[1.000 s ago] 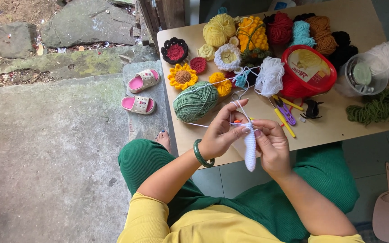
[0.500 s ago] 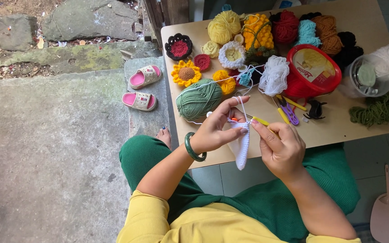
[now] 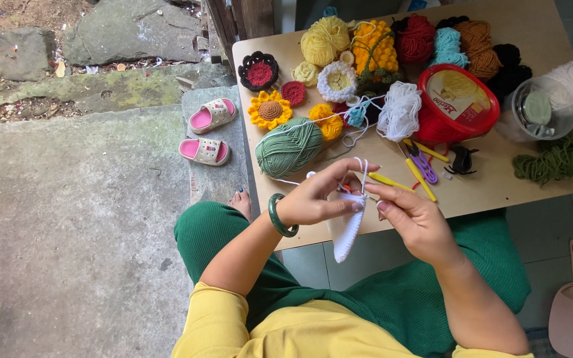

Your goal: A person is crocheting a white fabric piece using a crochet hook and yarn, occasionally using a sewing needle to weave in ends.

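While my head is bent over the wooden table (image 3: 532,179), my left hand (image 3: 316,199) pinches the top edge of a small white crochet piece (image 3: 347,232) between thumb and fingertips, the fingers curled in close and a strand of white yarn (image 3: 364,171) looped up over the forefinger. That piece hangs down from my grip, just off the near edge of the table and above my green skirt (image 3: 432,292). My right hand (image 3: 419,222) sits just beside it, fingers bent and closed on a yellow-handled crochet hook (image 3: 386,180), whose tip meets the piece where my left fingers hold it. A green bangle (image 3: 277,215) circles my left wrist.

On the table, a ball of sage-green yarn (image 3: 290,147) lies nearest my left hand. Beyond it sit a crocheted sunflower (image 3: 270,110), a dark round flower with a red centre (image 3: 258,71), a white flower with a yellow centre (image 3: 337,81), and skeins of yellow, orange, red, turquoise and brown along the far edge. A red tub (image 3: 455,99) stands near the middle, with loose white yarn (image 3: 399,109) touching its left side. More hooks, yellow and purple (image 3: 422,166), lie near my right hand. Dark green yarn (image 3: 558,156) rests at the right end.

Down on the concrete, a pair of pink sandals (image 3: 208,131) lies beside the table leg.
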